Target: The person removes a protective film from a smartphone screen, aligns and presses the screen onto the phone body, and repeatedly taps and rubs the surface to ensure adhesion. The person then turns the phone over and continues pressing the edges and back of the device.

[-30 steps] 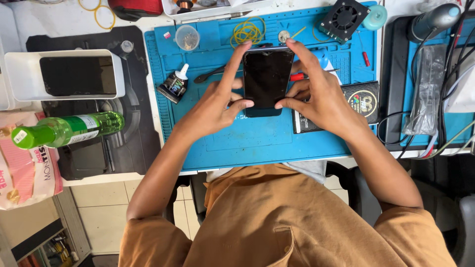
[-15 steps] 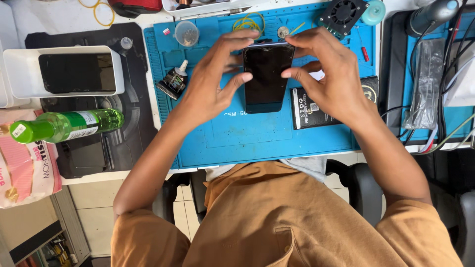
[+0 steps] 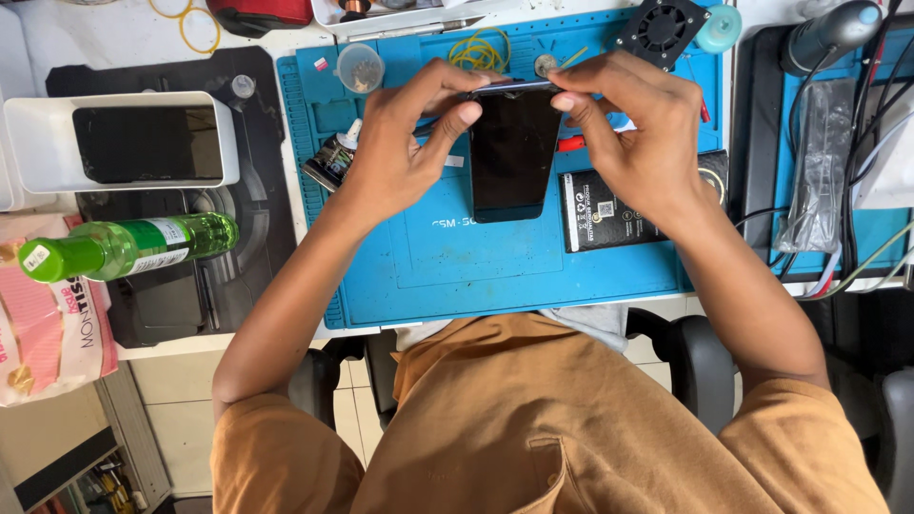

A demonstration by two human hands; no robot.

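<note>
Our left hand (image 3: pixel 400 152) and right hand (image 3: pixel 638 133) pinch the far edge of the black phone (image 3: pixel 514 152), fingers closed on it; since the earlier frame both have slid up from its sides. It lies on the blue mat (image 3: pixel 447 257). White bin (image 3: pixel 38 143) holds a dark slab, probably another phone. Small clear cup (image 3: pixel 361 67) contents unclear.

The near half of the blue mat (image 3: pixel 495 276) lay bare — open room below the phone (image 3: pixel 514 152). A battery (image 3: pixel 609 211) sat just right of the phone; a glue bottle (image 3: pixel 333 162) and small cup (image 3: pixel 361 67) crowded the left. The far edge was cluttered — rubber bands (image 3: pixel 483 49), a fan (image 3: pixel 665 29).
</note>
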